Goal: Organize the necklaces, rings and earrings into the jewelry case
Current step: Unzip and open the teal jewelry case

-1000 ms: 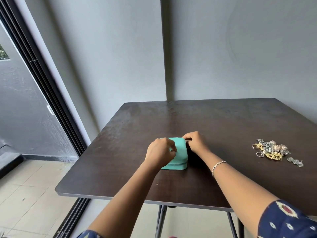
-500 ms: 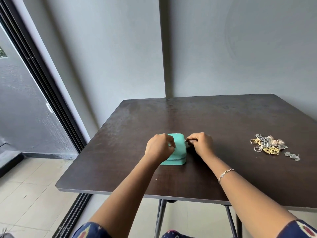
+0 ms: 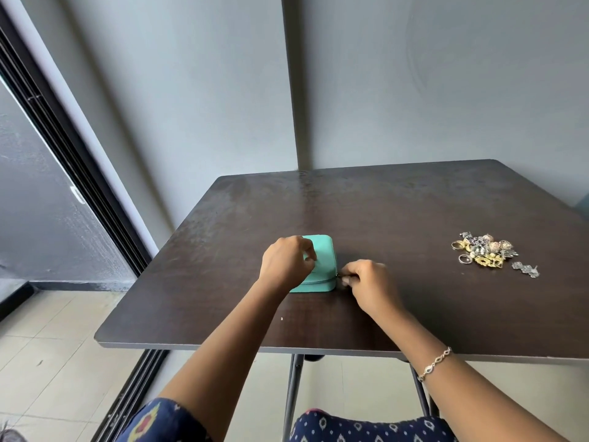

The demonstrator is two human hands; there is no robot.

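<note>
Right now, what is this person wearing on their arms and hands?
The left hand and right hand are bare, ungloved. A thin silvery link bracelet circles the right wrist. A navy sleeve with red-and-yellow print covers the left upper arm.

- The left hand (image 3: pixel 288 266) holds the teal jewelry case (image 3: pixel 319 266) on the dark table (image 3: pixel 398 218).
- The right hand (image 3: pixel 369 283) pinches its zipper pull (image 3: pixel 340 277).
- A jewelry pile (image 3: pixel 486 254) lies well to the right.

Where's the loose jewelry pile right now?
In the head view, the jewelry pile lies on the right side of the dark table, well to the right of the teal case, untouched.
</note>
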